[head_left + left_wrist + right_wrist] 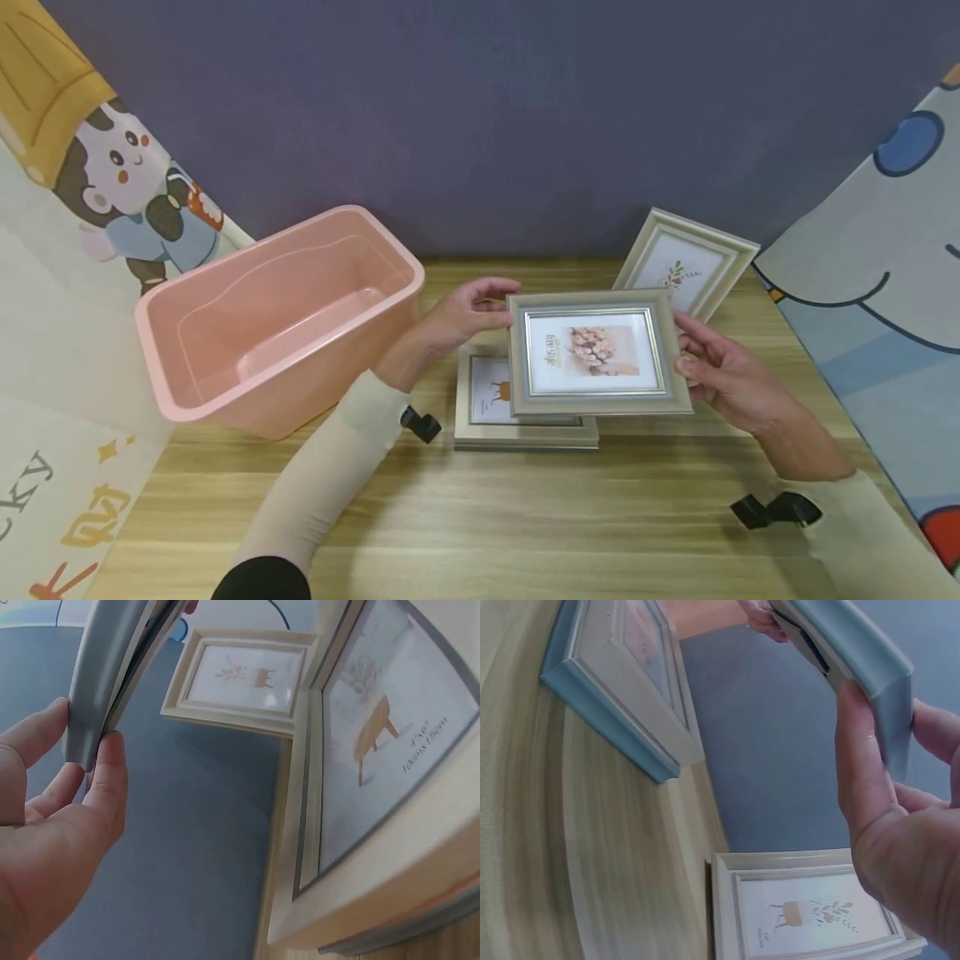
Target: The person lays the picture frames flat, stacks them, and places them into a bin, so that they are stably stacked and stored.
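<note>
A picture frame (600, 400) with a beige-grey border and a pink bouquet print is held level between both hands, its print turned sideways. My left hand (457, 318) pinches its left edge between thumb and fingers. At the opposite edge my right hand (723, 379) grips it the same way. In the left wrist view, the held frame (109, 667) shows its side edge, raised above the others. Partly hidden beneath it is a small stack of picture frames (480, 433), the top one printed with a little orange stool. Another cream picture frame (637, 262) leans behind, close to the right hand.
A pink plastic bin (300, 400), its inside bare, stands on the left of the wooden table (525, 525). Behind the table rises a dark blue wall (480, 125). Cartoon-printed sheets (60, 333) line the sides. Each wrist carries a small black camera mount (422, 423).
</note>
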A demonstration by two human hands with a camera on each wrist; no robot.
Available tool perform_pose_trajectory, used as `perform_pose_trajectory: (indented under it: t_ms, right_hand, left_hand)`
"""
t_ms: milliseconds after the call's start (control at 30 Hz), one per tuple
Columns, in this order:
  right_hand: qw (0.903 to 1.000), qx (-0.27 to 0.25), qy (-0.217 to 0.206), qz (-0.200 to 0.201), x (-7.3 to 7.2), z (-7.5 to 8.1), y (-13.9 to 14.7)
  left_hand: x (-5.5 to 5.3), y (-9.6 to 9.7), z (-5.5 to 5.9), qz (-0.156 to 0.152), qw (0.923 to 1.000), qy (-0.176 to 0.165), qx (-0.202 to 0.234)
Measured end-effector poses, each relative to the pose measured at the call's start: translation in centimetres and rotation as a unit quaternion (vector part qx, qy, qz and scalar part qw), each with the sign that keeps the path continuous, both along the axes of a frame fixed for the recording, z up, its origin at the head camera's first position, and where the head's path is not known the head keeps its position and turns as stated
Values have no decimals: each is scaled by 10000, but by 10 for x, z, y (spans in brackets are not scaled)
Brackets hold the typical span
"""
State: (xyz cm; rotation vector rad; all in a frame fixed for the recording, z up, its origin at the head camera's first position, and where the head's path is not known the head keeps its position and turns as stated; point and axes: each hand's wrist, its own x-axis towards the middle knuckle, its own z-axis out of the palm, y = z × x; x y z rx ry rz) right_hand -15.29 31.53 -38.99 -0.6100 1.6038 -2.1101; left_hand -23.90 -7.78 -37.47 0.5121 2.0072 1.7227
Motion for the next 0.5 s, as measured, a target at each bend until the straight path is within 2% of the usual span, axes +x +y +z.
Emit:
perform_pose_trajectory:
  t_ms: [200,500]
  right_hand:
    - [9986,435,-223,-218,2,-6,-8]
    - [9903,1163,-446,-619,3,-11,-26]
  left_hand:
    - [4,-6,-6,231,9988,-125,-425]
    - [12,-15,-11,692,9954,-526,-413]
